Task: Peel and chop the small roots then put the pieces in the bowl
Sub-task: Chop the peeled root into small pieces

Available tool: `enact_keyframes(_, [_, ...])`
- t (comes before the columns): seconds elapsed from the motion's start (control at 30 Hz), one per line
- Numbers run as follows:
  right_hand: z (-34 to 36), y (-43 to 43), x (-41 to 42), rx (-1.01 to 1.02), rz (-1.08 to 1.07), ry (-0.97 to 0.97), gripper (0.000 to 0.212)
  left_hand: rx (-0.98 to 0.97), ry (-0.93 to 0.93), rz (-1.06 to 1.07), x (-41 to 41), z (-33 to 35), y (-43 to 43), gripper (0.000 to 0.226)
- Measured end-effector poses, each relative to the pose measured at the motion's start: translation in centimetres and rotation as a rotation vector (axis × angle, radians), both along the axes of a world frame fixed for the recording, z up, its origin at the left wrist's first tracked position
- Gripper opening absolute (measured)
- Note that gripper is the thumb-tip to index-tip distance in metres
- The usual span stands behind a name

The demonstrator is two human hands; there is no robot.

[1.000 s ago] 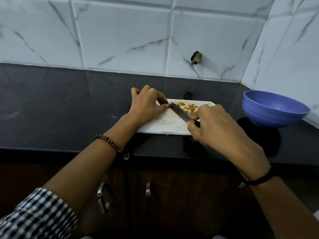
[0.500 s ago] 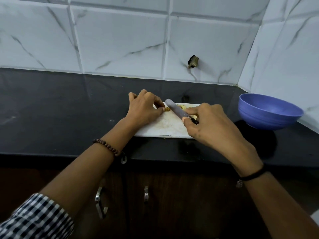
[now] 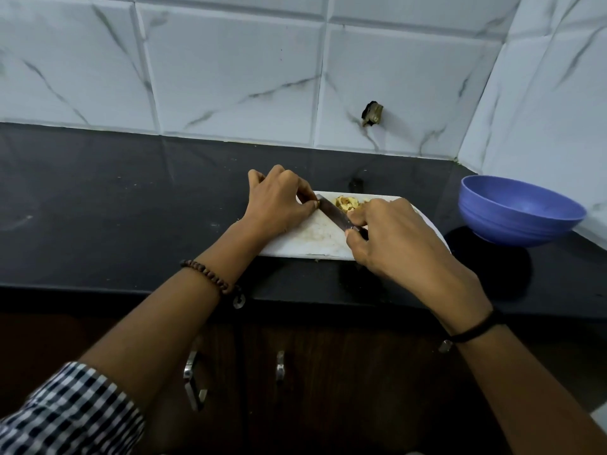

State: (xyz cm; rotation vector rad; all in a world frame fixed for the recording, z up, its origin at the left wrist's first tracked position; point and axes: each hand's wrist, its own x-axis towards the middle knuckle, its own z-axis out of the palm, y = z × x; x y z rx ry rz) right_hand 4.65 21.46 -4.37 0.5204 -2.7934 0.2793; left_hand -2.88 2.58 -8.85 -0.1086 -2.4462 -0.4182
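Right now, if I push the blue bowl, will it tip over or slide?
The blue bowl looks like plastic and seems empty, so it is probably light and would slide on the shiny black counter. Its base looks narrower than its rim, so a push near the rim might tip it.

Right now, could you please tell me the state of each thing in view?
left hand: pinches the root piece
right hand: grips the knife
knife: blade tip beside the root piece
chopped pieces: piled on the cutting board
cutting board: flat on the counter
bowl: upright, nothing visible inside
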Motion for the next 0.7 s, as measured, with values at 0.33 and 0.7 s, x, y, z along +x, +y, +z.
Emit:
enact_keyframes(0.33, [2.2,3.1,1.6,-0.016,0.042,-0.112,0.038,0.017,-0.098,-0.016,0.1,0.0,-0.1,0.013])
enact_keyframes(0.7, [-0.3,0.8,0.8,-0.165,0.047,0.012,0.029,0.121,0.080,0.121,0.8,0.5,-0.7,0.014])
